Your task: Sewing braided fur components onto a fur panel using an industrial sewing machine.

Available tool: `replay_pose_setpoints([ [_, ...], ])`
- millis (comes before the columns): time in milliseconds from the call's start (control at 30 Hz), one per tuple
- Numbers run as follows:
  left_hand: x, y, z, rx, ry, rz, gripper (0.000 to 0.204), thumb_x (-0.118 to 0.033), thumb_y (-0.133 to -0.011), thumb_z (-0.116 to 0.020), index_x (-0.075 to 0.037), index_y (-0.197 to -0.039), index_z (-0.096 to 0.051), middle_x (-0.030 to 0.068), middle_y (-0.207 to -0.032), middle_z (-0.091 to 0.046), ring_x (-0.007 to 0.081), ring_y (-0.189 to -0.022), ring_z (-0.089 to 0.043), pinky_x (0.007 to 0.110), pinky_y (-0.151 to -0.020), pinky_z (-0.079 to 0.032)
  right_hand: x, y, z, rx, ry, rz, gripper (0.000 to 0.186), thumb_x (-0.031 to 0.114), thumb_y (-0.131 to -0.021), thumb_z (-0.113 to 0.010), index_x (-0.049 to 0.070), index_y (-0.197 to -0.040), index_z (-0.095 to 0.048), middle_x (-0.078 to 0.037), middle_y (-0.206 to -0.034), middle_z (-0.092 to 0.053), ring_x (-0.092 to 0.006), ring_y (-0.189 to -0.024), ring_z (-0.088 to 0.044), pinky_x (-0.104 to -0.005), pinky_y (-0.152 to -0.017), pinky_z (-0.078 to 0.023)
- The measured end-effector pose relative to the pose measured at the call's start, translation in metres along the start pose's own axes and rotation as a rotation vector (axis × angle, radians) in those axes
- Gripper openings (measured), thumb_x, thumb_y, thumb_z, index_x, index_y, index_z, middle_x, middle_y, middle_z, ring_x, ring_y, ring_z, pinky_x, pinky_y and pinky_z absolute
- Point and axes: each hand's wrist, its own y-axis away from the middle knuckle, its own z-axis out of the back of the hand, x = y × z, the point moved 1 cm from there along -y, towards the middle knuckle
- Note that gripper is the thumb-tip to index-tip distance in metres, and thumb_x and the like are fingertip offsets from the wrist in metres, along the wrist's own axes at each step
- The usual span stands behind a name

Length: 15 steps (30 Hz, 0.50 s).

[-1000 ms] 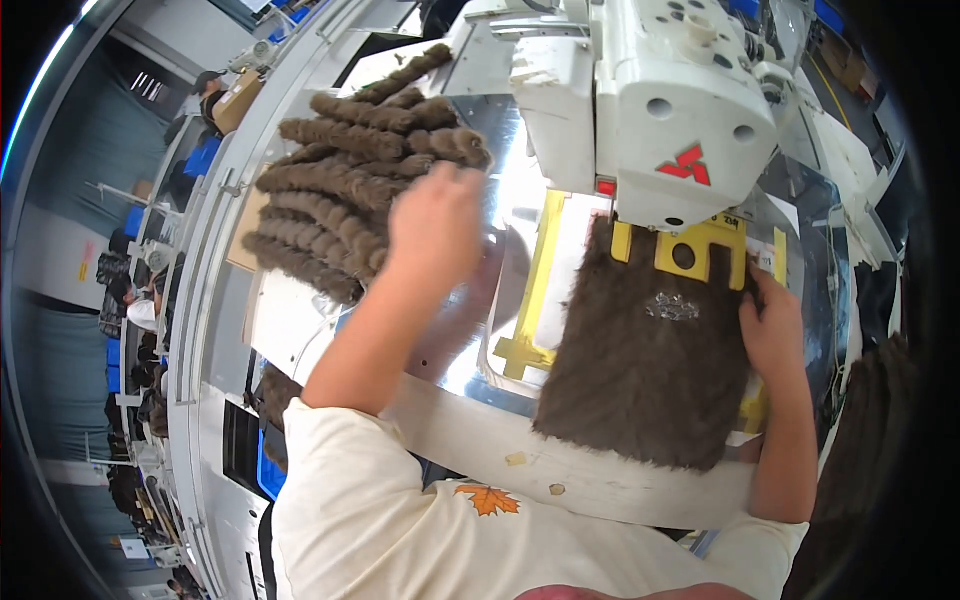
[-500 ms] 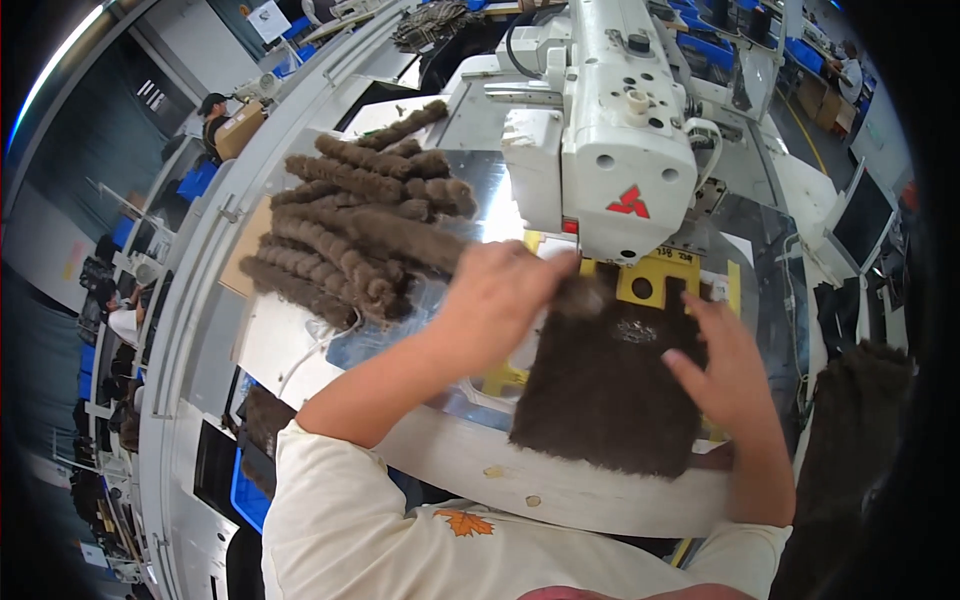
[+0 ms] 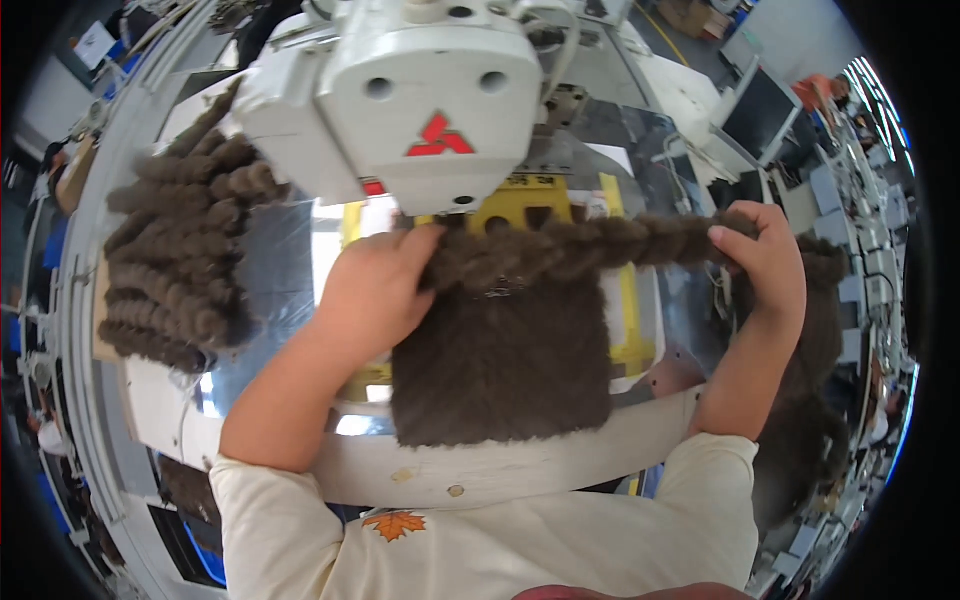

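Note:
A long dark-brown twisted plush strip (image 3: 590,245) stretches from side to side in front of the sewing machine head (image 3: 430,120). My left hand (image 3: 375,290) is closed on its left end, just below the machine. Far to the right, my right hand (image 3: 772,255) pinches the other end between thumb and fingers. Under the strip lies a flat square of brown plush fabric (image 3: 500,375), its front edge reaching the pale table edge. The strip covers the top of this square. Behind it, part of a yellow template plate (image 3: 508,205) with round and square holes shows.
Several similar twisted plush strips (image 3: 180,250) are piled on the left of the shiny metal bed (image 3: 275,280). More brown plush (image 3: 800,400) hangs at the right. A monitor (image 3: 755,115) stands at the back right. Co-workers' stations line both sides.
My right hand has left the plush square and gripped the strip, now drawn taut to the right. My left hand keeps its end. The view has turned and come closer to the machine.

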Motion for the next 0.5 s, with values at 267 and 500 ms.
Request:
replay_pose_setpoints([
  [267, -0.004, 0.003, -0.006, 0.086, 0.364, -0.101, 0.051, -0.013, -0.076, -0.087, -0.004, -0.121, -0.066, 0.0134, -0.093, -0.067, 0.0336, -0.083, -0.068, 0.042, -0.073, -0.055, 0.015, 0.005, -0.054, 0.175, 0.626, 0.489, 0.047, 0.024, -0.077, -0.083, 0.002, -0.117, -0.071, -0.017, -0.107, -0.07, -0.0386, -0.102, -0.066, -0.045, -0.091, -0.052],
  [500, -0.011, 0.011, -0.002, -0.103, 0.738, -0.071, 0.049, -0.023, -0.072, -0.096, -0.004, -0.112, -0.075, 0.0089, -0.091, -0.073, 0.0201, -0.078, -0.069, 0.031, -0.072, -0.055, 0.047, 0.026, -0.149, 0.38, 0.353, 0.793, 0.039, 0.019, -0.08, -0.08, 0.002, -0.113, -0.069, -0.015, -0.106, -0.069, -0.0374, -0.102, -0.064, -0.0458, -0.091, -0.052],
])
